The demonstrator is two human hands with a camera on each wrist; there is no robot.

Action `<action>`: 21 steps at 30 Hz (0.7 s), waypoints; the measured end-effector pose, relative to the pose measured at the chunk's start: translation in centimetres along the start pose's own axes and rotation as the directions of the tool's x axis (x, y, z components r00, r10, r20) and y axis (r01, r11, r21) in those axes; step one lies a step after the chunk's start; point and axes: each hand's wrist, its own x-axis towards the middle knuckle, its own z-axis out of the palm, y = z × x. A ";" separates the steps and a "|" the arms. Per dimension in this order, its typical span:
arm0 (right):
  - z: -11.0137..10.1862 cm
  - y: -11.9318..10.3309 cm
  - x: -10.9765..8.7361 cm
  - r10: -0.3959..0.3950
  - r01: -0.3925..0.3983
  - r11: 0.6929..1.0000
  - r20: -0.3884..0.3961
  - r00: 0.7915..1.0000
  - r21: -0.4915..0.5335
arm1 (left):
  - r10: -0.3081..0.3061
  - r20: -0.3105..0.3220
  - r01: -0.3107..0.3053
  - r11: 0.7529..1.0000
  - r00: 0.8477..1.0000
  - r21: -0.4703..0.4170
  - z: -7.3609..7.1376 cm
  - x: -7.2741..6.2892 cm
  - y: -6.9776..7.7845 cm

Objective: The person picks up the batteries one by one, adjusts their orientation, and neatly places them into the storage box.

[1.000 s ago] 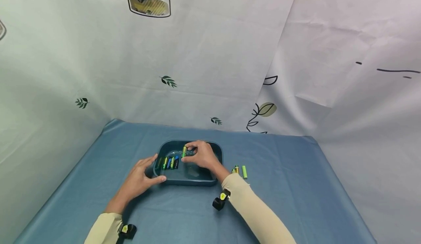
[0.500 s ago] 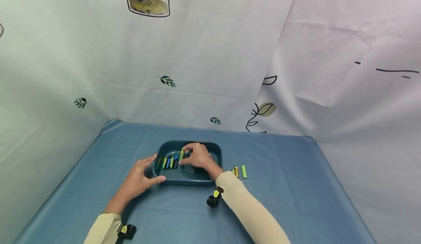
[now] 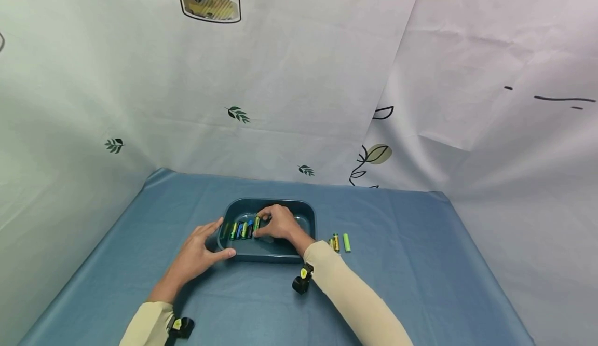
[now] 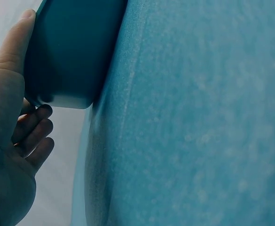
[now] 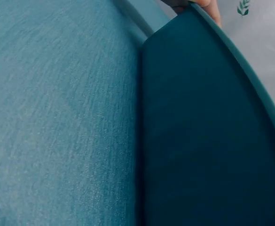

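The green battery point(image 3: 257, 222), pinched between thumb and fingers of the right hand point(image 3: 280, 222), has been lowered inside the tray point(image 3: 268, 258), so the row of batteries point(image 3: 244, 230) seems almost extended by one. Compared with one second earlier, it is held lower and nearer to this row, while the tray's left corner is touched, as before, by the widely spread left hand point(image 3: 198, 250).

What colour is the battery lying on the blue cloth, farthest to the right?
That battery is bright light green. It shows best in the head view.
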 end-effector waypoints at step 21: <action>-0.1 0.0 -0.6 -0.034 0.035 0.998 0.030 0.999 -0.052 | -0.017 0.008 0.017 1.000 1.000 -0.010 0.0 -0.1 0.0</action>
